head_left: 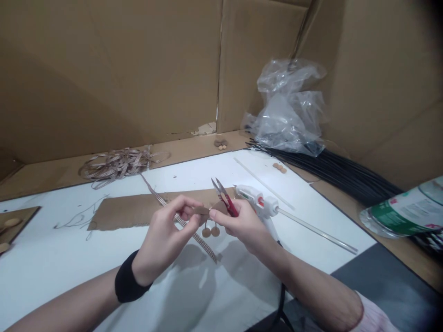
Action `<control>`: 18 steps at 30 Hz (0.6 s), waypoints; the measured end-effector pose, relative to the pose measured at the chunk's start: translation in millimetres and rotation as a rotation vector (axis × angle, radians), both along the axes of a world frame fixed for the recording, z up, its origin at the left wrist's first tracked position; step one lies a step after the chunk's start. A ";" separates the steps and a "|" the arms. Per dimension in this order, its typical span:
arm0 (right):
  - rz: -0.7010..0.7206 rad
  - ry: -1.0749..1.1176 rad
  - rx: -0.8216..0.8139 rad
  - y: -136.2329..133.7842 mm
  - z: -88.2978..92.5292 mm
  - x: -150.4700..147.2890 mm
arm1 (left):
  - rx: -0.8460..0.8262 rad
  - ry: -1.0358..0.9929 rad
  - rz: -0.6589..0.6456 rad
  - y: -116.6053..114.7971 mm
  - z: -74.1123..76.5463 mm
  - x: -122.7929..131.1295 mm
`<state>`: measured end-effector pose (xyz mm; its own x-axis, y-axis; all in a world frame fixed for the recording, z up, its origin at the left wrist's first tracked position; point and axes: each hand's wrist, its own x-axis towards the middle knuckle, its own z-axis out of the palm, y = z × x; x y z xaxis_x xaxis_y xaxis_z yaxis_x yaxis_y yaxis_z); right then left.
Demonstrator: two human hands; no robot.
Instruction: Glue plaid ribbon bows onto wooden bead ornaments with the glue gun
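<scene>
Both my hands meet above the white table. My left hand (175,228), with a black band at its wrist, pinches one side of a small brown piece (200,211). Two round tan discs (211,232) hang below it on thin stems. Pinching the other side is my right hand (242,223), which also holds red-handled thread snips (225,196) against its palm, blades pointing up. A brown and white checked ribbon (202,244) passes behind my left hand. Beyond both hands lies a brown cloth strip (121,212); my fingers hide part of it.
Right of my right hand lies a white glue gun (256,199) with a clear glue stick (318,230). Ribbon (117,166) is heaped back left. Black rods (332,170), a clear plastic bag (287,110) and a green-labelled bottle (404,210) are at the right. Cardboard walls stand behind.
</scene>
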<state>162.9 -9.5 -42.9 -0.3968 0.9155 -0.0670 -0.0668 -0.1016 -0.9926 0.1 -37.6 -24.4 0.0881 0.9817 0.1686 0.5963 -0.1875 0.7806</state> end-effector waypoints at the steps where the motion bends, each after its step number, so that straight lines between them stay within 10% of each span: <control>1: 0.016 -0.014 0.008 0.4 0.7 0.6 | -0.003 -0.001 -0.004 0.0 -0.2 -0.2; 18: -0.056 -0.009 -0.091 -4.4 -0.8 -5.2 | 0.547 0.263 -0.072 -3.6 -14.2 3.5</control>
<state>157.7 -13.9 -43.7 -0.3439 0.9263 -0.1539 -0.0665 -0.1876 -0.9800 3.6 -41.2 -38.6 0.2583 0.7492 0.6100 0.7267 -0.5667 0.3883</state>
